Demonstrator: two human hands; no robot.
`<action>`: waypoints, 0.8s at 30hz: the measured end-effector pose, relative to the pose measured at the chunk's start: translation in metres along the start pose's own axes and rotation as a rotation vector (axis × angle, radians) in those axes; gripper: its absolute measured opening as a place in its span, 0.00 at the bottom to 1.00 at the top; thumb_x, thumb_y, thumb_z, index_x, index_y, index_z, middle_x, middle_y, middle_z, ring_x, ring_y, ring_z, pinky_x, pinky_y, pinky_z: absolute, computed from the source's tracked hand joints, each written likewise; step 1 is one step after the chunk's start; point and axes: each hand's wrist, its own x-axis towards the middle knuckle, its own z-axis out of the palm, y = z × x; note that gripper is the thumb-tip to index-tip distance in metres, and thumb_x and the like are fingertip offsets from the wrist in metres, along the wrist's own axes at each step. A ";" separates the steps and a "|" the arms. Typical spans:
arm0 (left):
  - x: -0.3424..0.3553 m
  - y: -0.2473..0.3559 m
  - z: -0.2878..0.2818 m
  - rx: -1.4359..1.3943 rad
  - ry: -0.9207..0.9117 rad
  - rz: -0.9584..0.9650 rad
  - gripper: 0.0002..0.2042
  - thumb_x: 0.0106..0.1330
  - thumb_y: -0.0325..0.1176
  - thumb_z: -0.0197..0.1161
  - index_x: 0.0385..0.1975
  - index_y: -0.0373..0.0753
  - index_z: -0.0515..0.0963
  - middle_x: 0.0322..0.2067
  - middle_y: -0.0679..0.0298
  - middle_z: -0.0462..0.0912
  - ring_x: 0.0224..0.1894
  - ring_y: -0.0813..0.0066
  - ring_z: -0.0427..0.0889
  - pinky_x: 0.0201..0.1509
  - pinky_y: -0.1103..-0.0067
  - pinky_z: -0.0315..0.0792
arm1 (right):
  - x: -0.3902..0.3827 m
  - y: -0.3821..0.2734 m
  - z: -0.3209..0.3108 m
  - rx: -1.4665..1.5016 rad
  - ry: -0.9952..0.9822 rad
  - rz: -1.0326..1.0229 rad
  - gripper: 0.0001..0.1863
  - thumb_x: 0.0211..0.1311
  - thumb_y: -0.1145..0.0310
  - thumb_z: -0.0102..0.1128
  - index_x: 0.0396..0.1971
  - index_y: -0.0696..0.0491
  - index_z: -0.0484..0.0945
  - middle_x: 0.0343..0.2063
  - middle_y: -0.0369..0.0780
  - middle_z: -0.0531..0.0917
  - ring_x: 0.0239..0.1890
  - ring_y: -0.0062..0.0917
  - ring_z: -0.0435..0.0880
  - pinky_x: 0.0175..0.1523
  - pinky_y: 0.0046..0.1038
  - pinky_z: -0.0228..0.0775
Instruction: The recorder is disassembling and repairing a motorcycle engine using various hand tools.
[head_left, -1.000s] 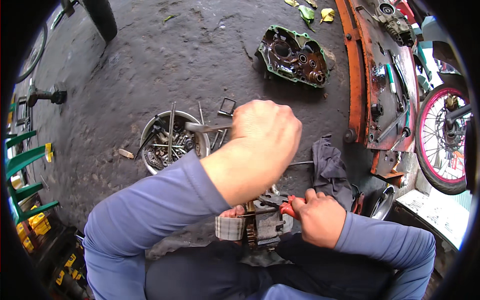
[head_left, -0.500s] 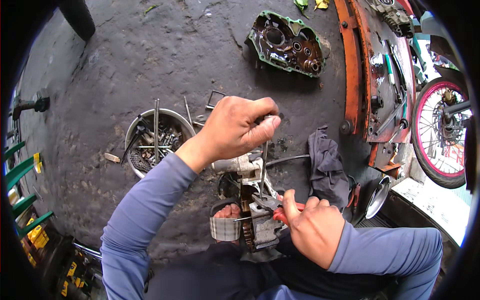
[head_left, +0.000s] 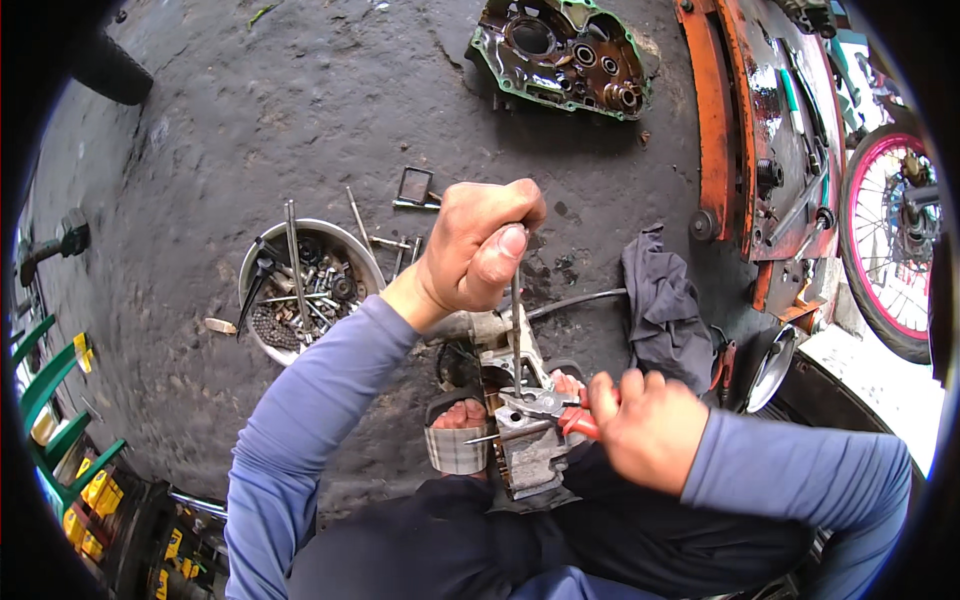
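At the far left a metal bowl (head_left: 305,290) full of bolts, a chain and long tools sits on the dark concrete floor (head_left: 250,130). Right of it, the left hand (head_left: 480,245) is raised and closed around the top of a thin steel rod (head_left: 516,335), thumb pressed on its side; the rod stands nearly upright, its lower end in the grey engine part (head_left: 525,440) wedged between the person's sandalled feet. The right hand (head_left: 645,425) is clenched on red-handled pliers (head_left: 550,408), whose nose meets the engine part by the rod's foot. Farther right a dark rag (head_left: 665,305) lies on the floor, and at the top sits a green-edged engine casing (head_left: 560,50).
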 end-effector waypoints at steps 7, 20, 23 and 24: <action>0.004 0.026 -0.023 0.279 -0.260 -0.045 0.09 0.63 0.35 0.54 0.26 0.36 0.69 0.18 0.53 0.70 0.20 0.49 0.75 0.25 0.62 0.69 | 0.040 0.059 0.039 0.144 0.068 -0.304 0.16 0.64 0.62 0.53 0.43 0.60 0.74 0.26 0.46 0.79 0.26 0.38 0.83 0.29 0.38 0.77; 0.054 0.117 0.015 1.392 -0.649 -0.543 0.13 0.63 0.38 0.61 0.20 0.37 0.79 0.17 0.54 0.82 0.24 0.58 0.86 0.27 0.68 0.80 | 0.120 0.103 0.073 0.213 0.242 -0.753 0.19 0.60 0.62 0.57 0.48 0.55 0.75 0.34 0.42 0.78 0.39 0.36 0.81 0.45 0.36 0.74; 0.040 0.108 -0.009 1.203 -0.510 -0.315 0.14 0.63 0.38 0.61 0.19 0.37 0.78 0.16 0.53 0.81 0.22 0.57 0.85 0.26 0.67 0.78 | 0.084 0.086 0.059 0.103 0.339 -0.564 0.20 0.62 0.65 0.52 0.50 0.58 0.76 0.36 0.42 0.78 0.41 0.34 0.80 0.49 0.34 0.70; 0.039 0.105 -0.014 1.090 -0.467 -0.176 0.14 0.62 0.39 0.61 0.18 0.37 0.78 0.15 0.53 0.80 0.21 0.57 0.84 0.25 0.67 0.78 | 0.066 0.078 0.048 0.080 0.266 -0.472 0.19 0.61 0.65 0.52 0.49 0.60 0.76 0.36 0.42 0.78 0.41 0.34 0.80 0.50 0.35 0.70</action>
